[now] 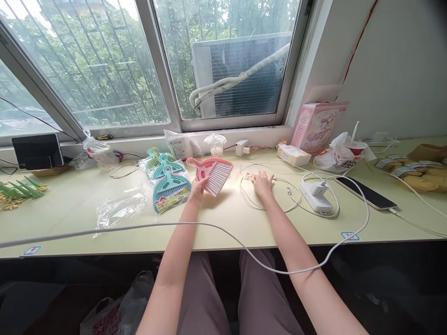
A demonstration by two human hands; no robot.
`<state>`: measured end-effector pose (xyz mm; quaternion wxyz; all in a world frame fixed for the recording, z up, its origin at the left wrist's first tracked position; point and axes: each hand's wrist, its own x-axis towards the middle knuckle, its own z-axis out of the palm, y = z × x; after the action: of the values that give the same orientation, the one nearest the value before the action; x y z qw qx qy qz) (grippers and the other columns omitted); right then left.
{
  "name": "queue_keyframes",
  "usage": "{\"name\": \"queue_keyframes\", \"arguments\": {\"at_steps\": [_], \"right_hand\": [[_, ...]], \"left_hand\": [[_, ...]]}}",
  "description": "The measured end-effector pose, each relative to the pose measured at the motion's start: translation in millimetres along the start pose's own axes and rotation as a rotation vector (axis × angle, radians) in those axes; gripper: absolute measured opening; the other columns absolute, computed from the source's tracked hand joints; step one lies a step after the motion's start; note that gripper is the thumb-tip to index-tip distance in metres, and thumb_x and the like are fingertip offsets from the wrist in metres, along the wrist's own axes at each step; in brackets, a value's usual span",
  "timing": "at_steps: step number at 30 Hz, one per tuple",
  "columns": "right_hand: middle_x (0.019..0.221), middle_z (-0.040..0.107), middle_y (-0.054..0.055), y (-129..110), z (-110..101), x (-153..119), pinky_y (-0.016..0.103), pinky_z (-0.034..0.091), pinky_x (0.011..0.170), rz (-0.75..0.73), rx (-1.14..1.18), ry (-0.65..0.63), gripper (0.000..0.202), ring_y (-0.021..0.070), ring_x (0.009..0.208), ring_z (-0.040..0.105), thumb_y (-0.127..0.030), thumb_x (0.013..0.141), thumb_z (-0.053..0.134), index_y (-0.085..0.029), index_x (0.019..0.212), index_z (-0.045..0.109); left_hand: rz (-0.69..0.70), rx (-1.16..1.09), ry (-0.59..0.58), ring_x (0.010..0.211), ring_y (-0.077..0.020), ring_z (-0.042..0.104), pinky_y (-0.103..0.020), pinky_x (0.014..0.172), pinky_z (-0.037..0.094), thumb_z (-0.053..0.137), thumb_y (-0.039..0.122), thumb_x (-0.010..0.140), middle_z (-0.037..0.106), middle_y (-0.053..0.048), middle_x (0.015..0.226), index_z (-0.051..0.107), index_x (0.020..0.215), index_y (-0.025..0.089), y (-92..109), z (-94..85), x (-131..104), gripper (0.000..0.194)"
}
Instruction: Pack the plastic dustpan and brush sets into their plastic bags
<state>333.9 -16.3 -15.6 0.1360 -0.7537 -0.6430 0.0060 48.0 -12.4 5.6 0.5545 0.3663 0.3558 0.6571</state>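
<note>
A pink dustpan and brush set, its pale bristles facing up, is in my left hand, whose fingers close around its lower left edge. To the right, my right hand rests low over the table with its fingers spread, partly over a small colourful label or card. Left of the pink set lie several packaged dustpan and brush sets, the nearest one teal, with another teal one and a green one behind. A crumpled clear plastic wrapper lies farther left.
A white cable crosses in front over both forearms. On the right of the table are a power strip, a phone, a tissue pack, a pink box and bagged items. A tablet stands at the back left.
</note>
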Motion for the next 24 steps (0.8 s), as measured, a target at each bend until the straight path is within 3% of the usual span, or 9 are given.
{"name": "queue_keyframes", "arguments": {"at_steps": [3, 6, 11, 14, 18, 22, 24], "right_hand": [[0.125, 0.068, 0.020, -5, -4, 0, 0.038, 0.045, 0.099, -0.074, -0.048, -0.004, 0.035, 0.0254, 0.117, 0.063, -0.022, 0.102, 0.039, -0.013, 0.119, 0.068], [0.109, 0.072, 0.021, -4, -7, 0, 0.029, 0.048, 0.085, -0.114, -0.094, -0.011, 0.038, 0.0232, 0.101, 0.068, -0.021, 0.103, 0.036, -0.009, 0.112, 0.070], [0.114, 0.071, 0.023, -1, -8, 0, 0.034, 0.048, 0.091, -0.092, -0.134, 0.100, 0.037, 0.0277, 0.113, 0.065, -0.022, 0.102, 0.038, -0.008, 0.114, 0.069], [0.111, 0.072, 0.023, -2, -10, 0, 0.039, 0.047, 0.093, -0.084, -0.167, 0.093, 0.032, 0.0302, 0.113, 0.065, -0.021, 0.099, 0.044, -0.009, 0.111, 0.071], [0.105, 0.072, 0.023, -6, -11, 0, 0.034, 0.048, 0.081, -0.031, -0.158, 0.050, 0.032, 0.0283, 0.098, 0.071, -0.010, 0.096, 0.042, -0.008, 0.107, 0.072], [0.101, 0.073, 0.022, -6, -13, -1, 0.038, 0.047, 0.080, -0.035, -0.055, 0.119, 0.031, 0.0321, 0.098, 0.070, -0.013, 0.094, 0.044, -0.009, 0.105, 0.073], [0.103, 0.073, 0.019, -4, -18, -2, 0.039, 0.047, 0.082, 0.030, 0.042, 0.214, 0.033, 0.0318, 0.099, 0.068, -0.018, 0.095, 0.042, -0.012, 0.107, 0.072]], "left_hand": [[-0.068, -0.060, 0.036, 0.109, -0.0258, 0.068, -0.043, 0.107, 0.051, 0.086, 0.011, 0.059, 0.073, -0.005, 0.099, 0.068, 0.104, 0.021, -2, 0.5, -1, 0.049], [-0.134, -0.083, 0.072, 0.095, -0.0205, 0.071, -0.039, 0.101, 0.055, 0.081, 0.009, 0.067, 0.073, -0.004, 0.093, 0.068, 0.100, 0.020, -5, 3.2, -3, 0.037], [-0.162, -0.073, 0.141, 0.076, -0.0141, 0.070, -0.034, 0.090, 0.059, 0.075, 0.008, 0.072, 0.070, -0.003, 0.084, 0.068, 0.097, 0.017, -9, 3.9, -1, 0.028], [-0.171, -0.065, 0.184, 0.079, -0.0154, 0.070, -0.034, 0.088, 0.060, 0.076, 0.009, 0.071, 0.068, -0.002, 0.082, 0.067, 0.102, 0.017, -10, 2.2, 1, 0.033], [-0.179, -0.061, 0.158, 0.084, -0.0171, 0.071, -0.036, 0.093, 0.059, 0.075, 0.006, 0.069, 0.070, -0.003, 0.087, 0.067, 0.099, 0.018, -10, 0.5, 2, 0.033], [-0.190, -0.024, 0.141, 0.090, -0.0199, 0.072, -0.041, 0.098, 0.057, 0.074, 0.008, 0.068, 0.071, -0.003, 0.086, 0.069, 0.100, 0.020, -11, 0.1, 0, 0.034], [-0.197, -0.002, 0.105, 0.094, -0.0224, 0.072, -0.044, 0.099, 0.056, 0.075, 0.010, 0.067, 0.073, -0.004, 0.088, 0.069, 0.102, 0.019, -10, 0.1, -2, 0.036]]}}
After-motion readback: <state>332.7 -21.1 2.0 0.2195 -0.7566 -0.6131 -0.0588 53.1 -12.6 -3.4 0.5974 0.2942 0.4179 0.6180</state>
